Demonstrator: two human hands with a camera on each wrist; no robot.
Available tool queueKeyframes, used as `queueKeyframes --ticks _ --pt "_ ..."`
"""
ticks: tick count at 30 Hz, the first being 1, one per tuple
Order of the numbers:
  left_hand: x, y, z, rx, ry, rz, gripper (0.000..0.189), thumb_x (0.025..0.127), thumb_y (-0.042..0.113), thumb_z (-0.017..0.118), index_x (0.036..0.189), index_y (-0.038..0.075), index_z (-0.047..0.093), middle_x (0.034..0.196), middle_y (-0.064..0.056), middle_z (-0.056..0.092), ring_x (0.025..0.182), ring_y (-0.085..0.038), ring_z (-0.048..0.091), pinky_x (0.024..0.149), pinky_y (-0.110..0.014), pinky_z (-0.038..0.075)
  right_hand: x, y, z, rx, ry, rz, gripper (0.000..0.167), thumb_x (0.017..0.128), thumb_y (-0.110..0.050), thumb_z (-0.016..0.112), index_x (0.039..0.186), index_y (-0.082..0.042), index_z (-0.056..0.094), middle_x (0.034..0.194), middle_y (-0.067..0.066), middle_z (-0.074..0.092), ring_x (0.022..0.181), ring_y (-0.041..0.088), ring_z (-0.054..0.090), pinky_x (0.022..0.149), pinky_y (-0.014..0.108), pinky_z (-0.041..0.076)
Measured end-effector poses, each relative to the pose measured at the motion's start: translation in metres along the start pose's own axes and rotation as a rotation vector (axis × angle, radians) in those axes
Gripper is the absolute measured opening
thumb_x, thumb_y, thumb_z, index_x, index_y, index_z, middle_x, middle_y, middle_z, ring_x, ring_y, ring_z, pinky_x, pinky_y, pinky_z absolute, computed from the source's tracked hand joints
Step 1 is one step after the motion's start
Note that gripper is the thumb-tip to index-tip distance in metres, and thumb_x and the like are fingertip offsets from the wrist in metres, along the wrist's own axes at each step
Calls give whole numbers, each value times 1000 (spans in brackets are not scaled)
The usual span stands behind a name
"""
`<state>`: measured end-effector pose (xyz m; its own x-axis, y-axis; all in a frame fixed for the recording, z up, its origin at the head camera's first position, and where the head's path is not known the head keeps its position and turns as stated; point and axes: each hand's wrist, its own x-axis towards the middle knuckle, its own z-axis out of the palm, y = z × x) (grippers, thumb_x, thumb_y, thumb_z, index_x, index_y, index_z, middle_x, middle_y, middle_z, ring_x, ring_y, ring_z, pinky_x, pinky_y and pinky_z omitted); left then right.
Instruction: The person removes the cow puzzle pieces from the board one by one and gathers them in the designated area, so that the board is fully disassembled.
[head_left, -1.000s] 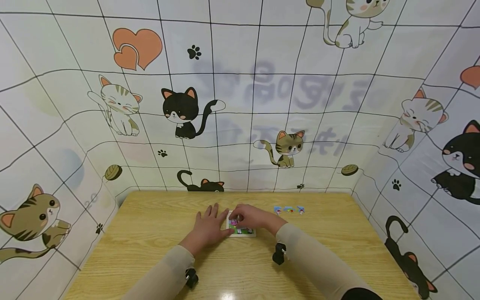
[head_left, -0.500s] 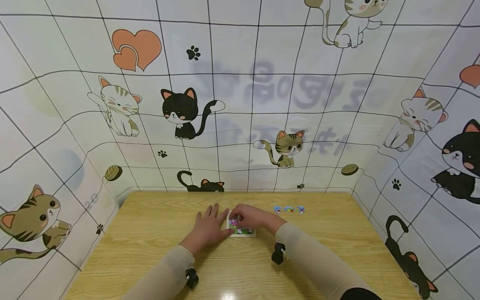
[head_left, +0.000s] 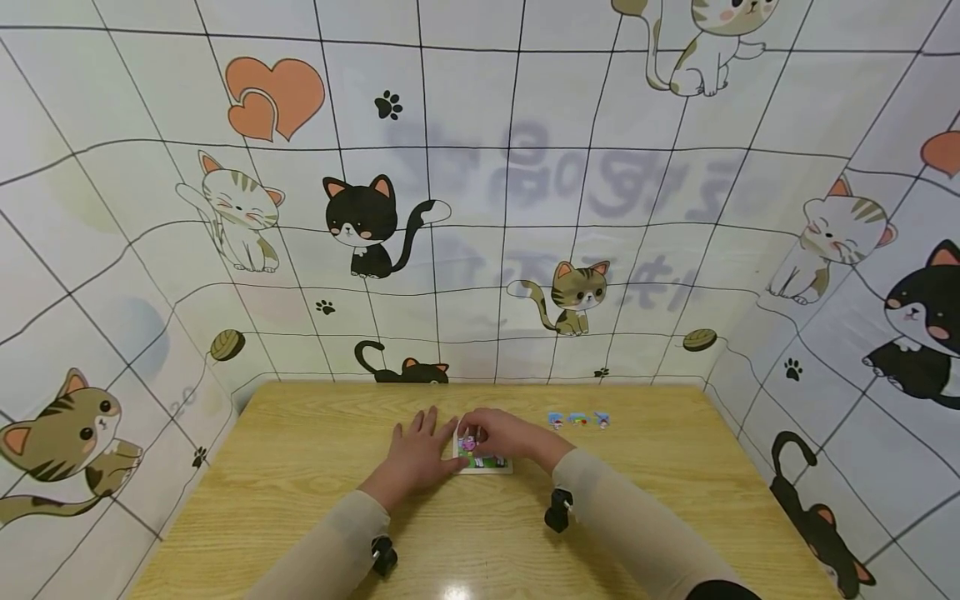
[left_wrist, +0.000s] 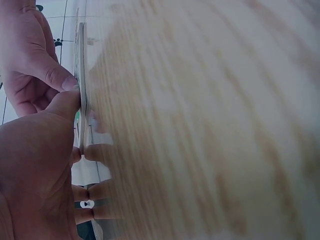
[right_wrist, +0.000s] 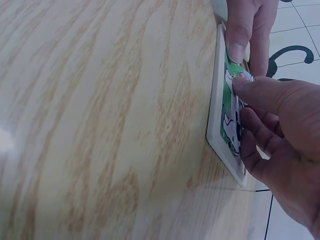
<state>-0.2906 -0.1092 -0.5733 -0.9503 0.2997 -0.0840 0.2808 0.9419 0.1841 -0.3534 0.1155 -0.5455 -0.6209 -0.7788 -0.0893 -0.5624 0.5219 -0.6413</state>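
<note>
A small picture puzzle in a white tray (head_left: 491, 472) lies flat near the table's far side, green along its front with a pink figure at the left. My left hand (head_left: 420, 454) rests spread beside it, the thumb touching the tray's left front part. From the right, my right hand (head_left: 508, 435) reaches over the puzzle, its fingers bent. In the right wrist view its thumb and fingertips pinch a small puzzle piece (right_wrist: 246, 76), pink and light blue, close over the picture and mostly hidden. The left wrist view shows the tray edge (left_wrist: 83, 60) side-on.
Three loose puzzle pieces (head_left: 578, 419), blue with small figures, lie in a row to the right of the tray. The wooden table (head_left: 300, 483) meets a cat-print cloth wall (head_left: 480, 250) behind and at both sides.
The right fingers have shifted very slightly over the puzzle, so more of the pink figure shows. The left hand and the loose pieces stay where they were.
</note>
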Motion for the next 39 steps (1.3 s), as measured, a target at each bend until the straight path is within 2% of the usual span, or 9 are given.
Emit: queueKeyframes --ticks 10,18,30,39 --pt "2 -2 4 8 -1 1 87 104 77 57 174 28 40 180 -22 27 164 -47 27 122 -79 26 -2 0 2 23 17 2 35 100 -1 82 131 -12 72 115 1 71 100 14 66 90 32 56" --pt "0 0 1 0 7 1 87 104 76 58 174 27 41 179 -22 28 164 -47 28 122 -79 26 -1 1 3 53 26 20 34 100 -3 82 132 -13 72 111 0 71 99 12 66 90 31 57" --pt "-2 1 -3 0 -1 3 85 105 74 58 174 28 40 180 -23 27 164 -48 27 122 -79 26 -2 0 4 10 49 47 32 99 -7 84 130 -11 76 109 0 68 97 10 64 90 32 57" --pt "-1 0 -2 10 -3 2 86 104 76 57 174 28 40 180 -22 27 164 -47 27 122 -79 26 -1 4 12 -34 95 21 28 101 -8 82 129 -10 79 107 -1 66 93 8 63 85 29 57"
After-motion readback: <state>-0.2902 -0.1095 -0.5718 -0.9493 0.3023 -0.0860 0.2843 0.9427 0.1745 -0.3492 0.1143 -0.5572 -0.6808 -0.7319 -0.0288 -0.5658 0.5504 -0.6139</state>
